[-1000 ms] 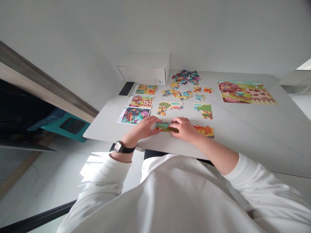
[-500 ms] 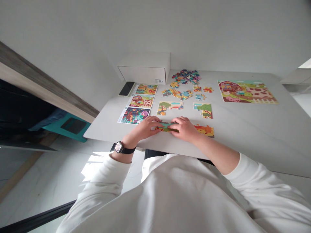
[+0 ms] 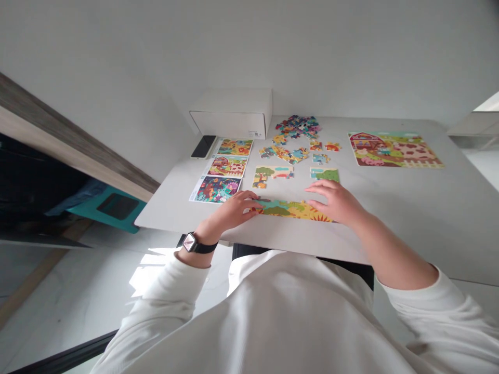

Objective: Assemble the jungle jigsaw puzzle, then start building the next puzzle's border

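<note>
A joined strip of jigsaw puzzle pieces (image 3: 288, 209) lies flat along the front of the table, with green bushes, blue water and yellow ground on it. The fingers of my left hand (image 3: 237, 209) rest at the strip's left end, apart from one another. Over its right end my right hand (image 3: 338, 203) is spread, covering part of it; whether its fingertips touch the pieces I cannot tell. Behind the strip lie a joined tree corner section (image 3: 265, 172) on the left and another tree section (image 3: 326, 174) on the right, partly hidden by my right hand.
Loose yellow and blue pieces (image 3: 290, 155) and a dark mixed pile (image 3: 298, 125) lie farther back. A finished farm puzzle (image 3: 395, 150) is at the right. Picture sheet (image 3: 227, 166), phone (image 3: 203, 146) and white box (image 3: 234, 122) stand left. A teal stool (image 3: 113, 208) is beside the table.
My right hand has moved right, from the middle of the strip to its right end, and its fingers have spread. The strip's middle now shows. My left hand has stayed at the left end.
</note>
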Available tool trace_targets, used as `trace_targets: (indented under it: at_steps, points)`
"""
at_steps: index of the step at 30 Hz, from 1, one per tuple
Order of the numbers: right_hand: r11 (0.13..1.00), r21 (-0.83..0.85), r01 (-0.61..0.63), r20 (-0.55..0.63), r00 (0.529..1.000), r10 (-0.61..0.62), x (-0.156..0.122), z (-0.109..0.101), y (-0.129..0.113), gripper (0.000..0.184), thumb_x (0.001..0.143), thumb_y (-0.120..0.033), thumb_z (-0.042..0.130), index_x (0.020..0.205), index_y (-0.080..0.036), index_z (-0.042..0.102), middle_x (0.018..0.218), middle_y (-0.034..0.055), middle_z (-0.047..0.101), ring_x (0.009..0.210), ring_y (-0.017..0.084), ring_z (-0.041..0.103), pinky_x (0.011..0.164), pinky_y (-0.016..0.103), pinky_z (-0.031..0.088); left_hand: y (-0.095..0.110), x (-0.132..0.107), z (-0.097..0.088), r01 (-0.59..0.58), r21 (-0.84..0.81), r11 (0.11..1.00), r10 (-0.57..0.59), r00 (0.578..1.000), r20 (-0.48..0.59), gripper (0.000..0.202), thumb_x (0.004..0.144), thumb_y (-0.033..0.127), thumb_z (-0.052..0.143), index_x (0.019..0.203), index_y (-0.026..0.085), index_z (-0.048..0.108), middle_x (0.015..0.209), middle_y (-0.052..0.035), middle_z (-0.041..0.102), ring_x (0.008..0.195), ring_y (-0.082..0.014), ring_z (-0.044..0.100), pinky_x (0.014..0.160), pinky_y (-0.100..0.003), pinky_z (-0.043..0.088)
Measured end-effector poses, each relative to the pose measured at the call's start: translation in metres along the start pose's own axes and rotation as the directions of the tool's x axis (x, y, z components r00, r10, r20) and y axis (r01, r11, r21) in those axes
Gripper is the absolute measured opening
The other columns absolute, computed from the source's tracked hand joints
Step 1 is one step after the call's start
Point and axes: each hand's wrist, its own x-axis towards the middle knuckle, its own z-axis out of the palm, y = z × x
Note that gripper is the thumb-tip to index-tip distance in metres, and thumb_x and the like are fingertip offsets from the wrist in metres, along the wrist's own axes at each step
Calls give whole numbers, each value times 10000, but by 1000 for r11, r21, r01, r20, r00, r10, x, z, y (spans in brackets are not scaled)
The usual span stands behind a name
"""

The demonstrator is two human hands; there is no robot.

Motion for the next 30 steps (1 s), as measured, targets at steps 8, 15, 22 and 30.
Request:
trace_targets:
  at_steps: [8, 15, 22, 30]
  points:
    - [992, -109, -61, 178, 981, 80, -61, -23, 32, 376, 926, -363, 784, 1300, -338, 814, 1329, 92, 740, 1198, 330, 717, 1078, 528, 603, -6, 3, 1, -25, 13, 1000, 25, 1000, -13, 275, 1059, 415, 601, 1196, 343, 828, 1327, -68, 700, 1226, -268, 680, 1123, -447, 552]
    - [995, -71, -70, 166, 983, 81, -66, -15, 34, 350, 914, -300, 806, 1264, -307, 820, 1304, 95, 752, 1197, 313, 718, 1098, 521, 589, -4, 7, -1, -28, -3, 1000, 28, 999, -26, 313, 1038, 445, 641, 1283, 303, 776, 1317, -86, 745, 1236, -288, 698, 1125, -474, 563]
    - [997, -51, -57, 189, 980, 66, -58, -27, 34, 324, 972, -368, 736, 1285, -327, 810, 1322, 91, 762, 1186, 315, 738, 1068, 513, 607, -13, 9, -20, 78, 14, 997, -76, 992, -99, 412, 1015, 502, 682, 1353, 267, 697, 1355, -102, 752, 1247, -314, 709, 1117, -490, 574]
    - [987, -131, -97, 73, 992, 107, -18, -57, 57, 333, 1020, -471, 640, 1247, -317, 828, 1297, 97, 775, 1162, 329, 744, 1048, 515, 605, -50, 58, -48, 62, 106, 992, -44, 986, -163, 331, 1038, 427, 624, 1298, 242, 714, 1360, -114, 718, 1338, -317, 649, 1183, -517, 511]
